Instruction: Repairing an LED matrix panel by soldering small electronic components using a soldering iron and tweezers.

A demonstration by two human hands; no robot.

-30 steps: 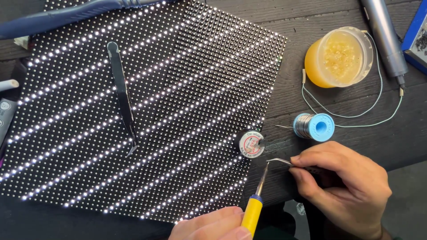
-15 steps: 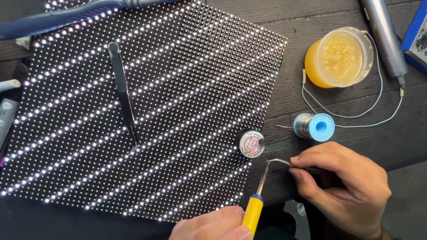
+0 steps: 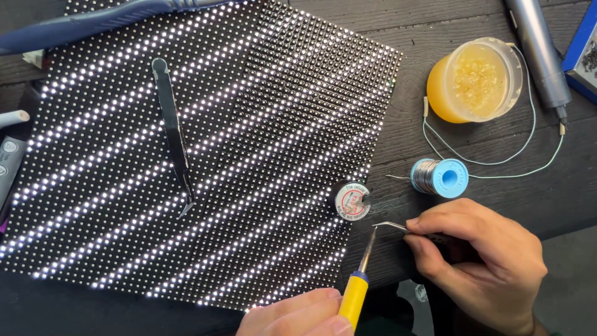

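The left hand [image 3: 298, 316] sits at the bottom edge of the view, its fingers closed around the yellow handle of a soldering iron [image 3: 356, 292]. The iron slants up and to the right, and its thin metal tip ends just beside the bent points of a pair of tweezers [image 3: 398, 228]. Whether the two tips touch cannot be told. The right hand [image 3: 482, 264] rests on the dark wooden bench [image 3: 435, 93], fingers pinched shut on the tweezers, which point left toward the iron.

Both tips meet just off the lower right edge of a lit panel of white dots [image 3: 205, 155], which covers most of the bench. A small round reel [image 3: 352, 201] lies at that edge, near the tips. A second pair of tweezers [image 3: 173, 134] lies on the panel, well apart. A blue spool of solder wire [image 3: 440, 177] stands just above the right hand, and a yellow tub [image 3: 476, 81] sits farther up.
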